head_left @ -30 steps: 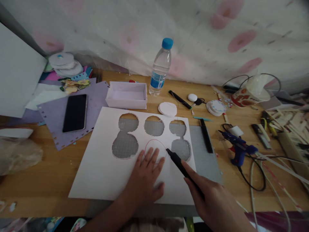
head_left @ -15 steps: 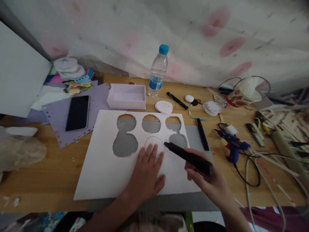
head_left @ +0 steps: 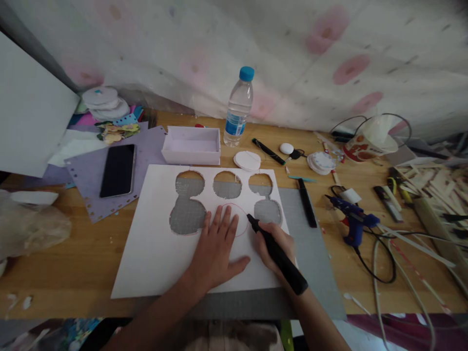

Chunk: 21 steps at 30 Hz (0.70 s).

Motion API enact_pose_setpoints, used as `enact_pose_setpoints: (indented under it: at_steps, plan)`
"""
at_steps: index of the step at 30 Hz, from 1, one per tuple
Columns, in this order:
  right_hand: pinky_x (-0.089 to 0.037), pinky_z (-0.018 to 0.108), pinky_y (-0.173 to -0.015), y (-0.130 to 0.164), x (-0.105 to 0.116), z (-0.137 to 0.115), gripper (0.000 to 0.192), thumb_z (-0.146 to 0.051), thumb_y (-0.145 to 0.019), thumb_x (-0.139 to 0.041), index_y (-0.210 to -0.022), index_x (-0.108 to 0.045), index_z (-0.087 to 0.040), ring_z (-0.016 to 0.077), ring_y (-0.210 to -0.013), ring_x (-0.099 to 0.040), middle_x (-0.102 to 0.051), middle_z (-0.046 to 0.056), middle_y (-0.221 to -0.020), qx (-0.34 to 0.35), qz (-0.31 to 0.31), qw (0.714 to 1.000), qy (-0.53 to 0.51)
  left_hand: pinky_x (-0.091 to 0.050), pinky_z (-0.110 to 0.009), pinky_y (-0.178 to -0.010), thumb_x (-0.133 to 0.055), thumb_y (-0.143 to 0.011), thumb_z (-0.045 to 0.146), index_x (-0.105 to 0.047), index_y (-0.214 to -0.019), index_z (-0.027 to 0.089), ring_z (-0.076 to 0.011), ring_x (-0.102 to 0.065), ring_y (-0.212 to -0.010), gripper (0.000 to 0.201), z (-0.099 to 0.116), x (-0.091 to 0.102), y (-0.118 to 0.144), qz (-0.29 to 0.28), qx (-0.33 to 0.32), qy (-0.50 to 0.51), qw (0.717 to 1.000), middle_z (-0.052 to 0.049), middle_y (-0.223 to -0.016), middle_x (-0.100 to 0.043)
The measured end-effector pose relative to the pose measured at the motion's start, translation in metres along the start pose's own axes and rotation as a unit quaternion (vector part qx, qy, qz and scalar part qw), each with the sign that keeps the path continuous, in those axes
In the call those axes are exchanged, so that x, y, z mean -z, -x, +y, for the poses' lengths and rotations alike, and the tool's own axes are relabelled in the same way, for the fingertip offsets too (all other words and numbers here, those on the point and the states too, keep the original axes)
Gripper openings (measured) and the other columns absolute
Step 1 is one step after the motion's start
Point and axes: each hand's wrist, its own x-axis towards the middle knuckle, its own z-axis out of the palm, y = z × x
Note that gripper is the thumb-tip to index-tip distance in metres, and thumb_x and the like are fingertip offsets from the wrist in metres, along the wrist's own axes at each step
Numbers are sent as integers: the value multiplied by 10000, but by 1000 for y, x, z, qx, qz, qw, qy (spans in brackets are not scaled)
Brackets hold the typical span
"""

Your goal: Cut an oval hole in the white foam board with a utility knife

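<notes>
A white board with several ragged round holes lies over a grey cutting mat. My left hand rests flat on the board, fingers spread, partly covering a thin red circle drawn there. In my right hand is a thick black pen-shaped tool. Its tip is at the right side of the red circle; whether it touches the board I cannot tell. Grey mat and some wood show through the holes.
Behind the board stand a white open box, a water bottle and stacked white discs. A phone lies left on purple paper. Right are a black stick, a blue glue gun, cables and wood strips.
My left hand has shifted left, uncovering more of the red circle. My right hand has moved left and closer to the tool's tip, and the tool is now steeper in view.
</notes>
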Motion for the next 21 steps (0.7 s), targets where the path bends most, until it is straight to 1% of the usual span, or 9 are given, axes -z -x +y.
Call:
enact_pose_setpoints:
  at_steps: [5,8,10,15,18,21]
  plan:
    - [-513,255,-518,0,-5,1,143,-169,-832,-561,-960,-606,-210,155,-546,-646,-679,14,-709,42,20,998,37,-85,-591,-1183,-609,-808,568,-291,-1508,74,-389,-65,-1495,914,0,1,0,-5,2,4,1000,-201,-1614,-136]
    - [-489,243,-481,-3,-5,-1,164,-143,-821,-557,-968,-597,-204,144,-501,-614,-654,4,-673,61,28,997,35,-85,-587,-1184,-604,-812,574,-299,-1505,74,-386,-68,-1495,907,0,1,0,-4,1,7,1000,-200,-1613,-146]
    - [-489,244,-483,-3,-5,-2,183,-128,-810,-566,-977,-593,-200,147,-505,-614,-647,5,-668,71,35,996,32,-79,-583,-1186,-584,-824,584,-297,-1508,77,-381,-64,-1497,898,-1,1,0,-5,0,10,1000,-196,-1615,-142]
    - [-503,256,-489,1,-6,-3,197,-138,-803,-562,-984,-598,-205,155,-509,-620,-649,5,-669,75,51,995,43,-64,-571,-1192,-539,-839,634,-281,-1519,88,-372,-54,-1499,910,-1,0,1,-4,2,16,1000,-184,-1620,-129]
    - [-482,249,-462,5,-8,-2,191,-144,-806,-558,-983,-595,-205,145,-473,-591,-625,-4,-636,72,62,994,48,-63,-579,-1188,-558,-829,619,-275,-1520,78,-381,-53,-1497,921,-1,0,1,-9,2,13,1000,-192,-1618,-130]
    - [-496,253,-480,8,-10,-4,183,-144,-810,-566,-979,-604,-204,153,-493,-612,-637,5,-648,59,67,995,45,-66,-581,-1186,-562,-826,610,-270,-1520,76,-383,-55,-1497,923,-1,-1,0,-9,0,9,1000,-194,-1618,-125]
